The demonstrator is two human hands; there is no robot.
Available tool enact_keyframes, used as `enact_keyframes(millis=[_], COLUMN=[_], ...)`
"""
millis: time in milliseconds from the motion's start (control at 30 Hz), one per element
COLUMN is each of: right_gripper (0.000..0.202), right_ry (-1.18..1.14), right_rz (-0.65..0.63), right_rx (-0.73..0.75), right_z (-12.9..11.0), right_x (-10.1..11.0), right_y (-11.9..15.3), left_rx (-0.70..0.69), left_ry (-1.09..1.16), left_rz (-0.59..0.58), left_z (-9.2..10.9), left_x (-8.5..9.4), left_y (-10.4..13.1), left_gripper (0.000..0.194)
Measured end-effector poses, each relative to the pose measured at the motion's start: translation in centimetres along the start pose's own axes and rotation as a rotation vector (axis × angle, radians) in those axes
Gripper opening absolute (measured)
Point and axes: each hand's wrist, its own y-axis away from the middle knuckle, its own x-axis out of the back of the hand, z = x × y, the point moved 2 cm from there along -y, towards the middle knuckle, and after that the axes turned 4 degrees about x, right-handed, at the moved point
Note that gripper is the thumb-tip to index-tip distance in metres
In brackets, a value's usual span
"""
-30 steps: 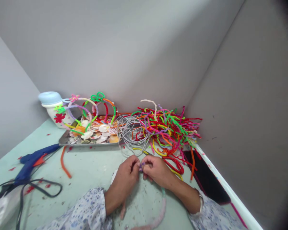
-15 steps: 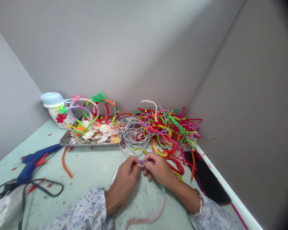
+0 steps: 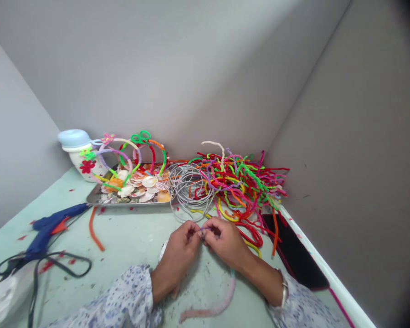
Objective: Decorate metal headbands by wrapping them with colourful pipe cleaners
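Observation:
A small piece of purple pipe cleaner (image 3: pixel 202 231) is pinched between my two hands, mostly covered by the fingertips. My left hand (image 3: pixel 181 243) closes thumb and forefinger on one side of it. From the other side my right hand (image 3: pixel 224 239) grips it the same way, the fingertips nearly touching. Below my right forearm a curved band wrapped in pale pink and green fuzz (image 3: pixel 222 306) lies on the table. Something white, partly hidden, shows behind my left hand.
Behind my hands lie a coil of silver wire (image 3: pixel 187 191) and a heap of coloured pipe cleaners (image 3: pixel 246 182). A metal tray (image 3: pixel 130 204) holds shells and decorated hoops, beside a lidded white cup (image 3: pixel 78 157). A blue glue gun (image 3: pixel 43 237) is at left, a black flat object (image 3: pixel 294 259) at right.
My hands stay together at the same spot; the fingertips have shifted slightly and cover more of the purple piece. The view has moved a little.

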Motion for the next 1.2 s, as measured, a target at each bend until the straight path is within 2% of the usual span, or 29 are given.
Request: enact_keyframes(millis=[167, 700, 1200], right_gripper=[0.011, 0.009, 0.014], right_ry=[0.125, 0.195, 0.255], right_rz=[0.053, 0.06, 0.107], right_rx=[0.092, 0.094, 0.216], right_z=[-0.27, -0.28, -0.21], right_x=[0.0, -0.22, -0.11], right_y=[0.05, 0.16, 0.26], left_rx=[-0.004, -0.023, -0.003], left_ry=[-0.032, -0.075, -0.007], left_rz=[0.007, 0.025, 0.014], left_z=[0.0, 0.19, 0.17], left_x=[0.06, 0.04, 0.09], left_y=[0.02, 0.33, -0.01], left_gripper=[0.015, 0.011, 0.018])
